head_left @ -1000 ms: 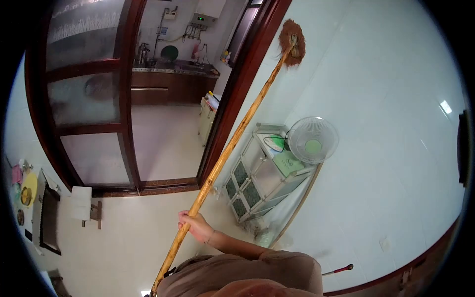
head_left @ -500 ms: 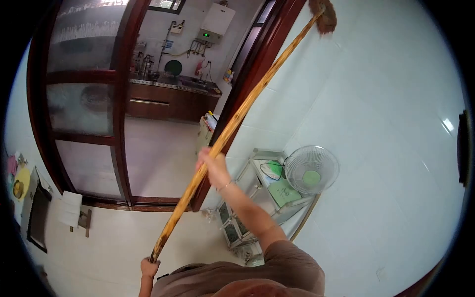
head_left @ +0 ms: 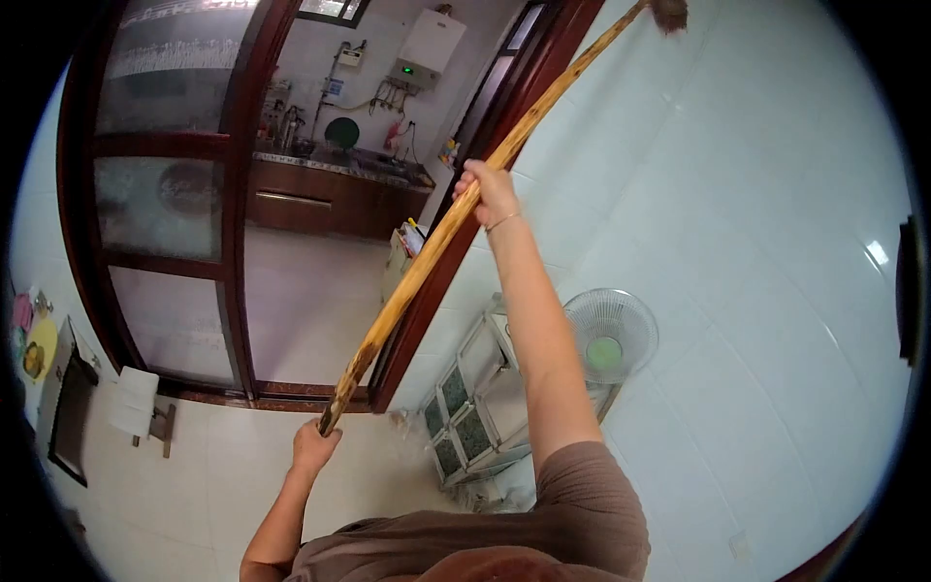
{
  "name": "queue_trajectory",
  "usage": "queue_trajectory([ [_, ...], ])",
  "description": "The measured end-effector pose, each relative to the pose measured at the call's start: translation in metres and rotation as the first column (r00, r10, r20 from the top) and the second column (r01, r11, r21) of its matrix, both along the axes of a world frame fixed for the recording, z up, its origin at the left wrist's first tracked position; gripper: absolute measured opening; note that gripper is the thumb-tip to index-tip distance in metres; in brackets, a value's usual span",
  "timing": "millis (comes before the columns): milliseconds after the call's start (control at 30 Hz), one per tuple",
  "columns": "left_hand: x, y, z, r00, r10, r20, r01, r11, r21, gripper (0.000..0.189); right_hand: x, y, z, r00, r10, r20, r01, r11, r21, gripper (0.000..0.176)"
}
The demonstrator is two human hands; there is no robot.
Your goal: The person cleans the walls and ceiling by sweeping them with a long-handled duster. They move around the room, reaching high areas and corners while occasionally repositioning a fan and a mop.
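A broom with a long, knotty wooden handle runs slantwise from the lower left to the top right. Its reddish-brown bristle head is up by the pale tiled wall, partly cut off by the frame's top. My left hand is closed around the dark lower end of the handle. Higher up, with the arm stretched out, my right hand wraps around the middle of the same handle.
An electric fan and a cabinet stand against the wall, partly behind my right arm. A sliding door opens onto a kitchen with a counter. A small stool sits on the floor at left.
Both hands have moved up, the right one further away and to the right. The broom has risen with them, its head shifting right and partly out of the top of the view.
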State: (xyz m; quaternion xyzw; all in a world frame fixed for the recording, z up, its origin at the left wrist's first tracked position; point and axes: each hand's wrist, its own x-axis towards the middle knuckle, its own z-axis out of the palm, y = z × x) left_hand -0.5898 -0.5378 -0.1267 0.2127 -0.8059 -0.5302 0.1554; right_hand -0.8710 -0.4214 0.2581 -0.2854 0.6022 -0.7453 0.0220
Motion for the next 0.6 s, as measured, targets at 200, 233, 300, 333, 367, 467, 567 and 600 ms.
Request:
queue_trajectory([
  [200,0.101,-0.026,-0.130,0.970,0.002,0.245,-0.019,0.997,0.069,0.026,0.095,-0.021,-0.135,1.000,-0.018,-0.004,0.019,0.997,0.076,0.009],
  [233,0.129,-0.032,-0.150,0.957,-0.004,0.290,-0.019,0.997,0.076,0.026,0.116,-0.028,-0.163,0.988,-0.019,0.154,0.016,1.000,0.019,0.016],
  [300,0.189,-0.044,-0.189,0.934,0.040,0.355,-0.063,0.997,0.054,0.027,0.156,-0.031,-0.213,0.978,0.015,0.208,-0.020,0.999,0.026,0.025],
  [333,0.223,-0.051,-0.214,0.917,0.057,0.396,-0.073,0.997,0.026,0.028,0.178,-0.035,-0.237,0.977,0.036,0.209,-0.037,0.999,0.001,0.027],
  [367,0.255,-0.057,-0.231,0.896,0.076,0.437,-0.083,0.997,-0.004,0.029,0.206,-0.039,-0.253,0.964,0.040,0.264,-0.039,0.999,-0.010,0.026],
  [467,0.347,-0.062,-0.216,0.820,0.157,0.551,-0.202,0.979,0.022,0.030,0.273,-0.044,-0.307,0.937,0.059,0.345,-0.068,0.998,0.015,0.029],
  [567,0.434,-0.077,-0.266,0.719,0.101,0.687,-0.108,0.994,-0.034,0.028,0.338,-0.046,-0.346,0.876,0.051,0.480,-0.074,0.997,0.030,0.029],
  [600,0.468,-0.079,-0.293,0.698,0.056,0.714,-0.027,0.998,-0.052,0.027,0.354,-0.047,-0.359,0.841,0.066,0.537,-0.087,0.996,0.014,0.029],
])
